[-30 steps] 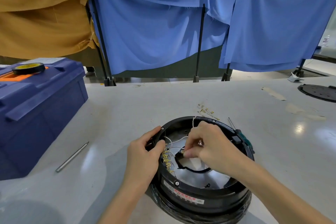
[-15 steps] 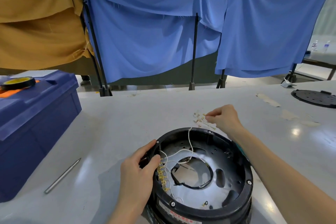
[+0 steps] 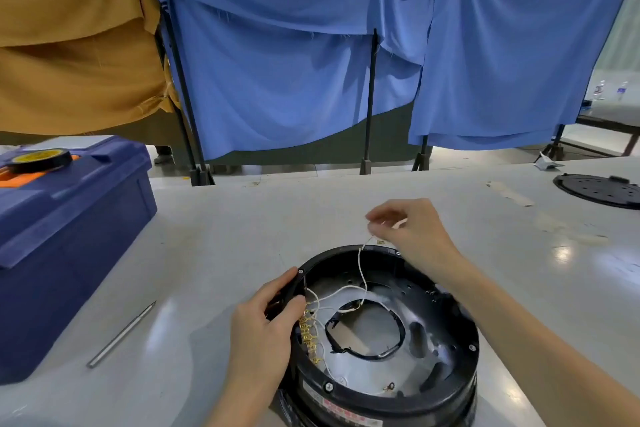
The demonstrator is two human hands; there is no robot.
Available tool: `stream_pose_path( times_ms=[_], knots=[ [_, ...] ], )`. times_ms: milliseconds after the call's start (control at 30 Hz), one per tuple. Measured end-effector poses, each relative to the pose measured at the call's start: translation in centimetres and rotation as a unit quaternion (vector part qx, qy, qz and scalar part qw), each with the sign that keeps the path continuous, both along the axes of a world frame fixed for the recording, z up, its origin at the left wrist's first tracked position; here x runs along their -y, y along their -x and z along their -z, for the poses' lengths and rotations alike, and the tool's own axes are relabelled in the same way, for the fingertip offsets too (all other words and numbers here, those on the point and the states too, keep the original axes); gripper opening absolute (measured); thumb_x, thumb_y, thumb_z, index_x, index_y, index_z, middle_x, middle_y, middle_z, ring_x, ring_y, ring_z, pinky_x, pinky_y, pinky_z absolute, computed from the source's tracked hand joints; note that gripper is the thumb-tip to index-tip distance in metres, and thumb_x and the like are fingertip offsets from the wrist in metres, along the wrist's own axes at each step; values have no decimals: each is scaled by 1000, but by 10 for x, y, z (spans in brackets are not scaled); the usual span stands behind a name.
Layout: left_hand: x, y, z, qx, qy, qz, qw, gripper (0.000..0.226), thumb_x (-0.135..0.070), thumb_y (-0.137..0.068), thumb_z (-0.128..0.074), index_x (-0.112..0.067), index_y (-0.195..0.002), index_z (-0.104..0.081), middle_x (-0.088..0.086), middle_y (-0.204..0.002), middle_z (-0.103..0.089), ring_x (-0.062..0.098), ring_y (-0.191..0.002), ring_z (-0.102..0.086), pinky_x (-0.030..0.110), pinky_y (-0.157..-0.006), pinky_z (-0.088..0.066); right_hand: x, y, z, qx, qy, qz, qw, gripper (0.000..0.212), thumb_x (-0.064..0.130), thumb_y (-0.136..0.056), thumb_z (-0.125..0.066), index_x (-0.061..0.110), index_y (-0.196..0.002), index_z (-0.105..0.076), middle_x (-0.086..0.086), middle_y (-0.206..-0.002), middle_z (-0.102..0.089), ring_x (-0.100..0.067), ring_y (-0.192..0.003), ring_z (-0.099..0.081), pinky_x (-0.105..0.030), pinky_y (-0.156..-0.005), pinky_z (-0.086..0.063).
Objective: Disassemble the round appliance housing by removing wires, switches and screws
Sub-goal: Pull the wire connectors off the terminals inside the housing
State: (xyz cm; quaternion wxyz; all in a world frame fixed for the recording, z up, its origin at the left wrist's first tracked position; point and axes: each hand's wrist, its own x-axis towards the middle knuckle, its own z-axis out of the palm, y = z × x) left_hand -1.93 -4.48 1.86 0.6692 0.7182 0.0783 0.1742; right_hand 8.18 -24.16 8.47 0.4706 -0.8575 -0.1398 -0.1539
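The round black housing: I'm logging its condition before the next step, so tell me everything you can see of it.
The round black housing sits open side up on the grey table. It looks like black plastic, with screws in its rim and a red-and-white label on the front wall. Inside lie a silvery plate with a black-ringed central hole, white wires and a row of brass terminals. The left hand grips its left rim.
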Motion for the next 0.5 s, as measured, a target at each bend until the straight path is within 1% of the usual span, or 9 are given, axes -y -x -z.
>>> stream_pose_path(
  times_ms=[67,133,200,267,300,400,500],
  knots=[
    [0,0,-1,-1,1,4,1000,36,-4,-81,-69,-31,-104,-73,-11,-96,-75,7,-90,-69,27,-83,-52,-14,23,-5,-7,56,-98,994,7,12,-76,-76,17,-81,-76,9,-72,-71,-2,-67,-63,-8,-62,-43],
    [0,1,-2,-2,9,7,1000,34,-6,-82,-69,-30,-105,-72,-13,-96,-75,5,-91,-69,24,-81,-52,-26,42,-5,-38,108,-184,976,4,15,-75,-77,18,-79,-76,9,-69,-71,-1,-64,-62,-12,-60,-45],
    [0,2,-3,0,15,10,1000,33,-6,-83,-69,-29,-106,-73,-11,-98,-75,5,-93,-69,24,-82,-52,-37,54,1,-64,157,-228,959,4,18,-75,-77,18,-78,-75,6,-72,-72,-4,-67,-63,-17,-64,-50],
    [0,2,-4,3,16,10,1000,33,-6,-83,-68,-26,-108,-73,-8,-102,-74,7,-97,-68,29,-88,-52,-43,60,7,-68,198,-233,950,4,21,-76,-77,19,-78,-74,6,-74,-72,-5,-72,-63,-22,-72,-52],
    [0,2,-4,3,16,10,1000,33,-6,-83,-67,-25,-110,-72,-7,-103,-74,10,-100,-68,32,-91,-52,-45,61,9,-69,206,-231,948,3,21,-77,-77,19,-78,-74,6,-75,-72,-4,-72,-62,-23,-73,-52],
    [1,3,-4,7,16,11,1000,33,-4,-84,-66,-22,-111,-72,-5,-105,-74,10,-100,-67,35,-94,-51,-45,64,10,-74,208,-225,949,4,25,-77,-76,21,-78,-75,6,-75,-72,-2,-67,-58,-20,-67,-48],
    [1,2,-4,10,14,9,1000,34,-3,-84,-65,-21,-113,-71,-4,-105,-73,9,-99,-67,33,-93,-51,-47,66,10,-66,218,-213,950,9,30,-74,-77,22,-77,-74,5,-75,-71,-5,-71,-59,-23,-68,-49]
  ],
)
